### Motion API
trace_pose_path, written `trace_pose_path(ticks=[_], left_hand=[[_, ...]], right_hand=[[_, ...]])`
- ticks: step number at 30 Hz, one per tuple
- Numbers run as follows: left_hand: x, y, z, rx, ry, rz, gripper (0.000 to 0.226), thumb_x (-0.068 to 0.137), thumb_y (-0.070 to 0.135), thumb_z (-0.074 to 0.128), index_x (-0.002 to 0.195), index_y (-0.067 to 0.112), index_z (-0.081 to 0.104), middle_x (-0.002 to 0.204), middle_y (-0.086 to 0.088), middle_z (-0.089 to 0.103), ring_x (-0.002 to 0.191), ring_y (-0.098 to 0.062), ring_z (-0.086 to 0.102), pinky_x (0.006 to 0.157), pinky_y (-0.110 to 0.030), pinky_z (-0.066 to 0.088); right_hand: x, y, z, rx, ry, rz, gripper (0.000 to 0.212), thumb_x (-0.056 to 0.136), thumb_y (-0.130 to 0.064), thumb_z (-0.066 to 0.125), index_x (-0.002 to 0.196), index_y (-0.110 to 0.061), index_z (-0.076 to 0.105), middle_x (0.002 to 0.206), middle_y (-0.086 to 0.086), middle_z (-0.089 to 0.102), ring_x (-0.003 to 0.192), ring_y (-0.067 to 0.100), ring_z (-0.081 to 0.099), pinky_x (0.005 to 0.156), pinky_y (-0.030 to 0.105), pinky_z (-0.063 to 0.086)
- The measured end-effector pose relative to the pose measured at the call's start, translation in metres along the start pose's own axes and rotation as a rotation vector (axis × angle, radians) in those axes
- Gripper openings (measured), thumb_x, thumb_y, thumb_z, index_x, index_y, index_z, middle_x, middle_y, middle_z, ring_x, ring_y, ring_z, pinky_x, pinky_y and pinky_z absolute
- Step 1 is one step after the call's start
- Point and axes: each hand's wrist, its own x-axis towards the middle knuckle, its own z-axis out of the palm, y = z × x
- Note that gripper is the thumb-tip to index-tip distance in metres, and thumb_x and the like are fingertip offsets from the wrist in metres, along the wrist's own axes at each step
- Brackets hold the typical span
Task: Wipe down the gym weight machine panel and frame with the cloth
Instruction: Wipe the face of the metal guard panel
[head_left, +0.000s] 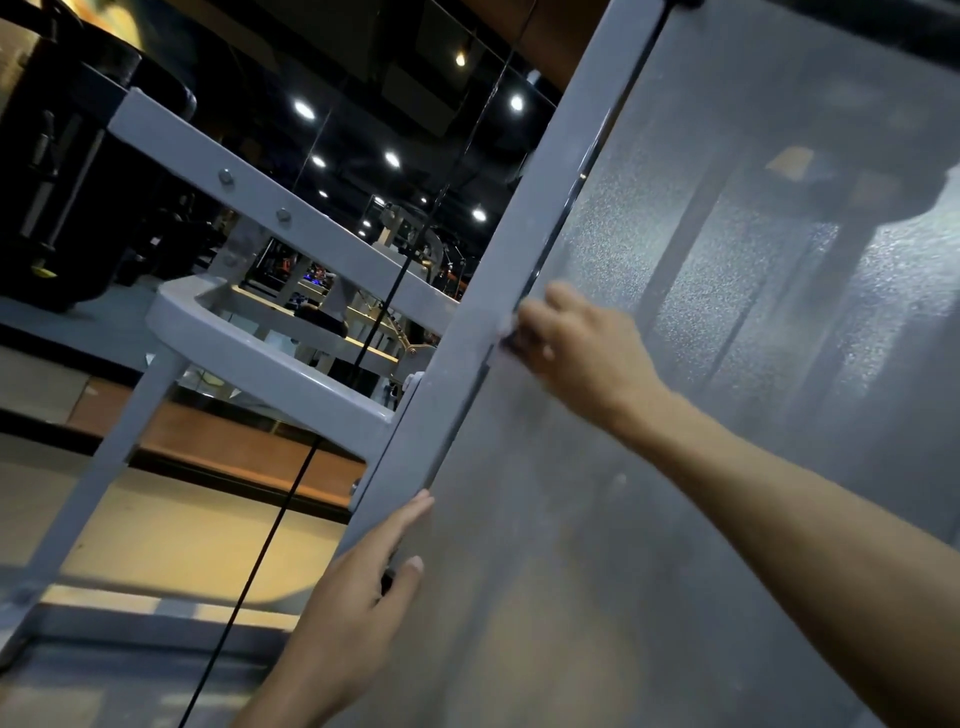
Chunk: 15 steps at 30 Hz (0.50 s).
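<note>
The weight machine's frosted translucent panel (727, 312) fills the right half of the head view, edged on its left by a grey upright frame post (524, 234). My right hand (576, 343) is curled around a small pale cloth (506, 330), mostly hidden in the fist, and presses it where panel and post meet. Lower down, my left hand (363, 577) lies with straight fingers against the post's edge, thumb on the panel.
Grey frame crossbars (249, 192) and a curved bracket (270, 358) extend left from the post. A black cable (291, 499) runs diagonally beside it. Beyond are a mirror wall with ceiling lights, other gym machines and a tan floor (182, 530).
</note>
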Motion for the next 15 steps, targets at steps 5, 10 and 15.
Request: trace_pose_path(ticks=[5, 10, 15], left_hand=[[0.0, 0.001, 0.003, 0.035, 0.015, 0.015, 0.053, 0.106, 0.024, 0.05, 0.143, 0.06, 0.04, 0.14, 0.054, 0.034, 0.122, 0.032, 0.029, 0.107, -0.012, 0.031], [0.001, 0.0, 0.003, 0.052, 0.038, 0.022, 0.054, 0.105, 0.021, 0.052, 0.143, 0.057, 0.043, 0.142, 0.049, 0.039, 0.126, 0.029, 0.031, 0.106, -0.011, 0.032], [0.002, 0.002, 0.006, 0.063, 0.051, 0.022, 0.054, 0.105, 0.02, 0.052, 0.144, 0.056, 0.042, 0.142, 0.045, 0.04, 0.119, 0.032, 0.032, 0.097, -0.005, 0.034]], right_hand=[[0.004, -0.002, 0.002, -0.006, 0.101, 0.126, 0.028, 0.096, -0.036, 0.067, 0.089, -0.011, 0.057, 0.085, 0.011, 0.053, 0.057, 0.038, 0.055, 0.048, 0.039, 0.048], [-0.058, -0.056, 0.033, 0.069, -0.105, -0.043, 0.023, 0.089, -0.026, 0.076, 0.089, -0.018, 0.054, 0.088, 0.008, 0.049, 0.044, 0.037, 0.051, 0.034, 0.034, 0.039], [-0.041, -0.031, 0.02, 0.043, -0.092, -0.094, 0.026, 0.087, -0.028, 0.078, 0.087, -0.017, 0.055, 0.085, 0.01, 0.052, 0.041, 0.037, 0.051, 0.034, 0.032, 0.038]])
